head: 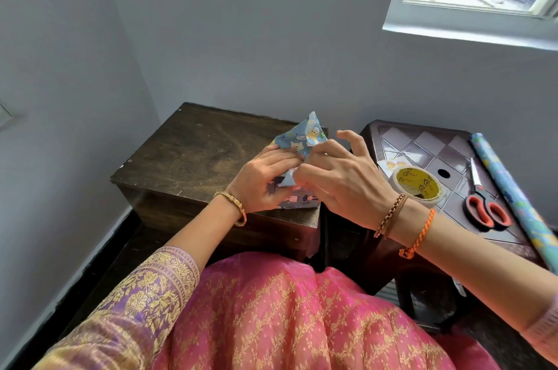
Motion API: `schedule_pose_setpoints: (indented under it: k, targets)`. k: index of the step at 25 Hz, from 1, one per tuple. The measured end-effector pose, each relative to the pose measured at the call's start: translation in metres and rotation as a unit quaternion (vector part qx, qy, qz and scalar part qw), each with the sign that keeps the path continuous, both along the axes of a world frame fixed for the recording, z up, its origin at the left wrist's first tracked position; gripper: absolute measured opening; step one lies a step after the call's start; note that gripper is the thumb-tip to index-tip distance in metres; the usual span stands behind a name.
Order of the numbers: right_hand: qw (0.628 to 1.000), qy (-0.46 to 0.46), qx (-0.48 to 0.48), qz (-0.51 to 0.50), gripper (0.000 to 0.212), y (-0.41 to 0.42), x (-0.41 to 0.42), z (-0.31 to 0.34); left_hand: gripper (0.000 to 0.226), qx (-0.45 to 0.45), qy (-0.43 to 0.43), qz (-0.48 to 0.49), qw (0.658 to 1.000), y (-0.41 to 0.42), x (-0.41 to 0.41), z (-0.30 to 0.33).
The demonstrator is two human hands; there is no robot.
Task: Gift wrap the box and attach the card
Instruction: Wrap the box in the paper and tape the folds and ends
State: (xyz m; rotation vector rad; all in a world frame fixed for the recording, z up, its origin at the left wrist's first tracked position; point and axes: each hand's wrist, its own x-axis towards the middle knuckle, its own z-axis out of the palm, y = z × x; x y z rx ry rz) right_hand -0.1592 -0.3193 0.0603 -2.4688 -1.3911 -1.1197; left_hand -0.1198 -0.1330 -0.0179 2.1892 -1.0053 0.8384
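Observation:
A small box [297, 200] covered in blue cartoon-print wrapping paper sits at the near right corner of the dark wooden table [193, 146]. A triangular paper flap [305, 135] sticks up at its far end. My left hand [262, 178] lies over the box's left side, fingers pressing the paper down. My right hand [338, 179] is over the box's top right, thumb and forefinger pinching the paper fold, other fingers spread. Most of the box is hidden under both hands. A card [389, 165] with yellow print lies on the right stool, partly behind the tape roll.
A brown plastic stool [422, 143] stands to the right, bearing a tape roll with a yellow core [418, 185], orange-handled scissors [483, 203] and a roll of blue wrapping paper [510, 188]. Grey walls close in behind and at left. My pink skirt fills the foreground.

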Motion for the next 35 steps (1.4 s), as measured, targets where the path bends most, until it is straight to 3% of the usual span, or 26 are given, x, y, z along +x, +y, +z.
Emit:
schedule_pose_setpoints:
  k: [5,10,12,17,27,35]
  targets:
    - [0.984,0.099,0.121,-0.087,0.018,0.012,-0.002,-0.003,0.030,0.007,-0.034,-0.015,0.999,0.000,0.002,-0.002]
    - [0.946,0.198,0.255,-0.036,0.032,-0.002,0.016,-0.001,0.040,-0.010,0.009,-0.020,1.000,0.004,0.002,0.001]
    - [0.945,0.203,0.257,-0.003,0.036,-0.027,0.025,-0.007,0.048,-0.014,0.031,-0.030,0.999,0.005,0.000,0.003]
    - [0.945,0.249,0.212,0.028,0.039,-0.050,0.032,-0.049,0.043,-0.076,0.092,-0.056,0.991,0.001,-0.005,0.000]
    - [0.908,0.283,0.293,0.099,0.044,-0.033,0.044,-0.079,0.033,-0.042,-0.011,-0.061,0.997,0.003,0.001,-0.009]
    - [0.894,0.307,0.294,0.142,0.043,-0.026,0.055,-0.084,0.042,-0.021,0.000,-0.068,0.997,0.006,0.005,-0.006]
